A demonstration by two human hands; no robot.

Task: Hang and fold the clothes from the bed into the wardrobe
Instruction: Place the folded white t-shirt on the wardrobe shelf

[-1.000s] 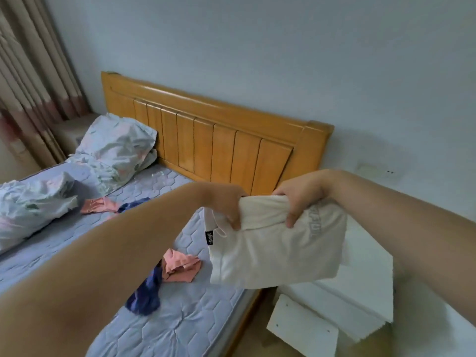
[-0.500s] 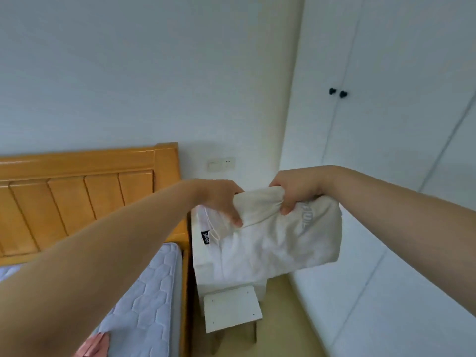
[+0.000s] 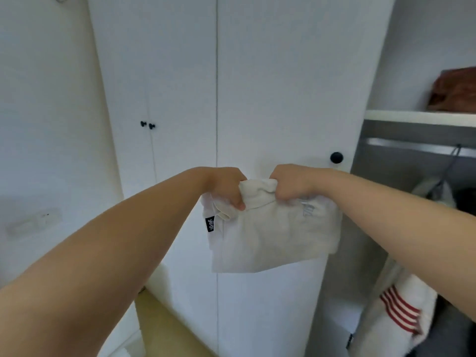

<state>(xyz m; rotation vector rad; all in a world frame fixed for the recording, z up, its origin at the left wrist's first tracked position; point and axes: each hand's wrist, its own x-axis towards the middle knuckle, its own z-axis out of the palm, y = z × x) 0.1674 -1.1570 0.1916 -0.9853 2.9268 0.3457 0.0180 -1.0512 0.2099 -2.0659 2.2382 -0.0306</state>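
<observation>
Head view: I see both bare arms stretched forward with a folded cream garment held up in the air between them. The left hand grips the top edge at its left end, fingers curled down over a bunch of cloth. The right hand grips the same edge just beside it, knuckles up, its fingers wrapped round the fabric. A short ridge of cloth humps between the two hands.

The garment hangs below them as a rough rectangle, with a small black label sticking out at its left side and faint pale lettering under the right hand. It hangs in front of a closed white wardrobe door, whose round black knob shows just above the right wrist. I cannot tell whether the cloth touches the door.

To the right an open wardrobe bay shows. A white shelf carries something brown, too blurred to name. Below it runs a metal rail with a hanger hook on it, and lower down hangs a white cloth with red stripes.

Farther left, two small black knobs sit side by side on another pair of doors, and yellowish floor shows beneath the left forearm
</observation>
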